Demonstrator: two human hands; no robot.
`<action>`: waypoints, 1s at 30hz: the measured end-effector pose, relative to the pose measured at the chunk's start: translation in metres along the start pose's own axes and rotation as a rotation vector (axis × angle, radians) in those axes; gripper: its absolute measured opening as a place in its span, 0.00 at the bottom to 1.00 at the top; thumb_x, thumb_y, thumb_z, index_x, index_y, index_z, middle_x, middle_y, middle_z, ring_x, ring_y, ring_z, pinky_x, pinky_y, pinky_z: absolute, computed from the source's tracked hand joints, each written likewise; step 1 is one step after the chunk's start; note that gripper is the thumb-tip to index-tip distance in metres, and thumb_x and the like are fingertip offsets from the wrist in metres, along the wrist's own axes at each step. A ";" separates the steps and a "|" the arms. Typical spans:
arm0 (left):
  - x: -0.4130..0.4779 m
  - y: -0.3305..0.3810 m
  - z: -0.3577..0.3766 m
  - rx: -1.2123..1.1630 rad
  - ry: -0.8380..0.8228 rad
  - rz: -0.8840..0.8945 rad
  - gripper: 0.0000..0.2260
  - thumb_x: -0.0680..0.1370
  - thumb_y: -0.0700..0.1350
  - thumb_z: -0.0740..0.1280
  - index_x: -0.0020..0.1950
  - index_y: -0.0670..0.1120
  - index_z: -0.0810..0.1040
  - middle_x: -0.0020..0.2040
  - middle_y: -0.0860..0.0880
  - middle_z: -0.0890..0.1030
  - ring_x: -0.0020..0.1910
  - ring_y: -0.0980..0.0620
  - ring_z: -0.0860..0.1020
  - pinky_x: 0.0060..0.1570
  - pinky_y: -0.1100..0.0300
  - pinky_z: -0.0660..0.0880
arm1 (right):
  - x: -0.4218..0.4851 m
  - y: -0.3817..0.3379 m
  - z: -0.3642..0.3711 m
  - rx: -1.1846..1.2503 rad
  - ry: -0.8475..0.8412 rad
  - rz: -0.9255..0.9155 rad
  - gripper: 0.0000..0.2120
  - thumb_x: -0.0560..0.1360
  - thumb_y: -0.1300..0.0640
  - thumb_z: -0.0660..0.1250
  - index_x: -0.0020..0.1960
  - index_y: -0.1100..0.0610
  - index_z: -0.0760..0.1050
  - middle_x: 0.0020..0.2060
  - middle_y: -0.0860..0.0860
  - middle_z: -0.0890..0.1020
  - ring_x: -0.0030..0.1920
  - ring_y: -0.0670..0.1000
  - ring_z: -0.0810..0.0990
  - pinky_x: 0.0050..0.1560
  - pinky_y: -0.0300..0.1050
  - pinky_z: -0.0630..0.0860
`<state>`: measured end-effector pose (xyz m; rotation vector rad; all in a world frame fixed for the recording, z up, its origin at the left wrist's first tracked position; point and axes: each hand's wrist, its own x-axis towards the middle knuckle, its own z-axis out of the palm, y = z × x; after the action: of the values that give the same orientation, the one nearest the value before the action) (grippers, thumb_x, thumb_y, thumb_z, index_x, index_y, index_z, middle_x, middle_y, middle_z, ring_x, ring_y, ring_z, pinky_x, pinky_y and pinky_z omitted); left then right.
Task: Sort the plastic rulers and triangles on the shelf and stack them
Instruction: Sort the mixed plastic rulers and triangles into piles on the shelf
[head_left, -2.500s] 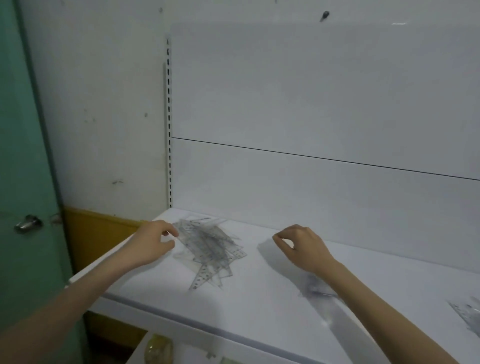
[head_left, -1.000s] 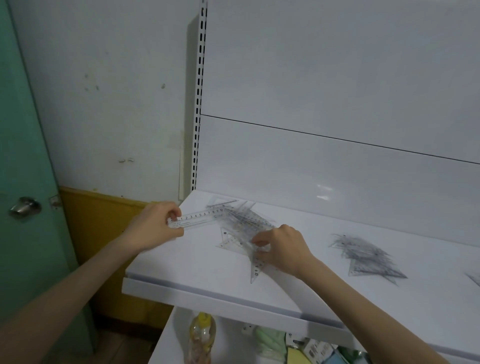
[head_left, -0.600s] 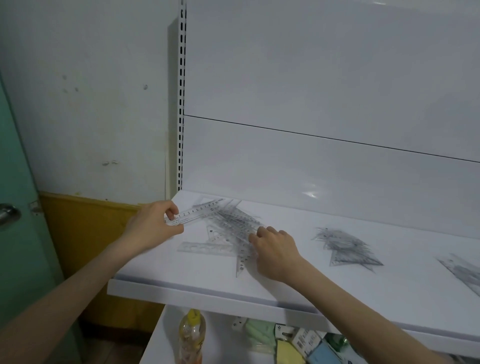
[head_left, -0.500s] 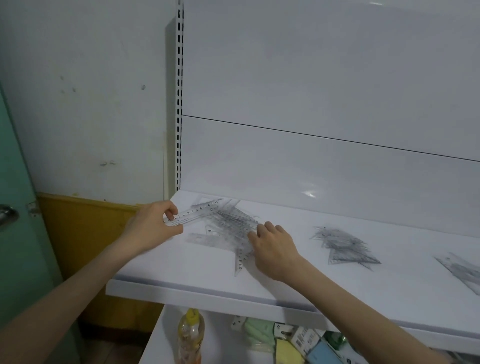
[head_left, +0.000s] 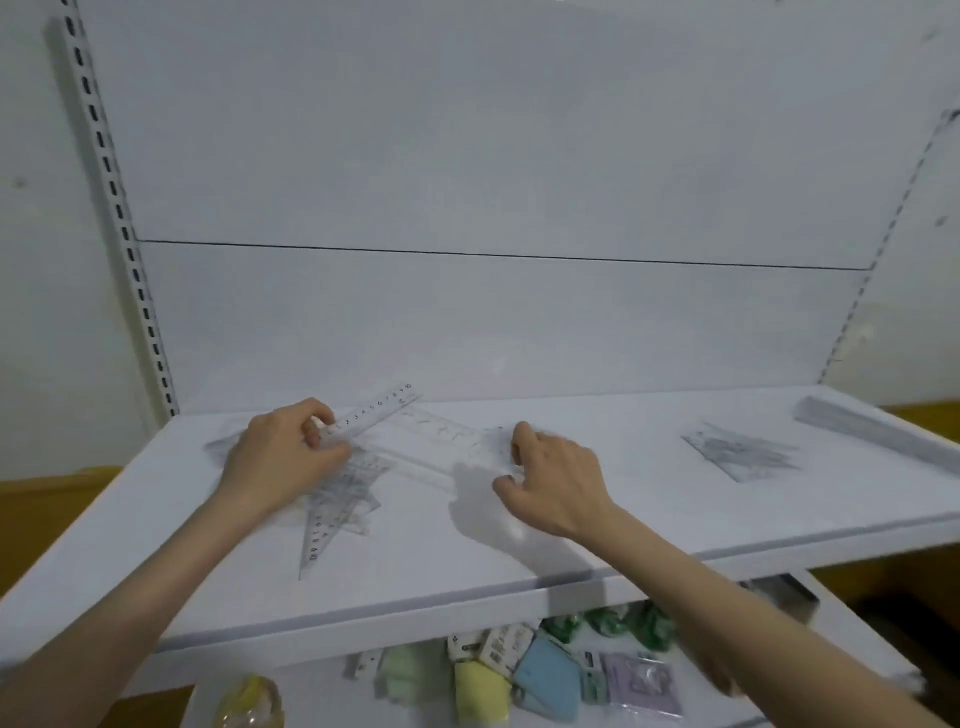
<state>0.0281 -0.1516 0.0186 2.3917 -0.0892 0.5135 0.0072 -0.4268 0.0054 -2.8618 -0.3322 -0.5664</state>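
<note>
My left hand (head_left: 283, 457) grips a short clear ruler (head_left: 378, 413) by its near end; the ruler angles up and to the right above the white shelf (head_left: 467, 566). Under that hand lies a loose heap of clear triangles (head_left: 340, 506) and rulers. My right hand (head_left: 553, 475) has its fingers curled on the right end of a long clear ruler (head_left: 441, 434) that lies blurred across the shelf. Another heap of clear triangles (head_left: 737, 449) sits further right.
A long pale strip (head_left: 872, 434) lies at the shelf's far right. Below the shelf edge are coloured packets (head_left: 545, 675) and a bottle top (head_left: 249, 704). A slotted upright (head_left: 119, 218) runs up the left of the white back panel.
The view has swung right and closer. My right hand has left the heap and moved right, drawing a long clear ruler out with it. My left hand still holds the short ruler.
</note>
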 end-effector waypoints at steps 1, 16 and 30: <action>0.005 0.014 0.011 -0.004 -0.009 0.017 0.10 0.69 0.46 0.74 0.47 0.51 0.77 0.38 0.51 0.77 0.39 0.50 0.75 0.38 0.57 0.69 | -0.003 0.016 -0.007 -0.010 0.020 0.031 0.12 0.73 0.48 0.61 0.48 0.56 0.66 0.39 0.49 0.75 0.37 0.54 0.71 0.36 0.45 0.63; 0.027 0.322 0.299 -0.081 -0.217 0.398 0.16 0.72 0.45 0.71 0.60 0.54 0.78 0.46 0.53 0.76 0.43 0.50 0.73 0.46 0.54 0.72 | -0.124 0.393 -0.101 0.161 0.074 0.271 0.16 0.80 0.48 0.60 0.67 0.45 0.69 0.49 0.47 0.76 0.45 0.44 0.74 0.48 0.39 0.72; 0.016 0.377 0.382 -0.058 -0.303 0.211 0.21 0.69 0.38 0.74 0.61 0.45 0.77 0.46 0.48 0.75 0.38 0.54 0.73 0.41 0.60 0.65 | -0.107 0.569 -0.090 0.176 0.031 0.347 0.19 0.80 0.60 0.60 0.70 0.58 0.68 0.67 0.53 0.72 0.64 0.50 0.71 0.64 0.41 0.65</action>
<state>0.0983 -0.6829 -0.0083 2.3991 -0.4884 0.2351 0.0256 -1.0099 -0.0443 -2.6514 0.1153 -0.4858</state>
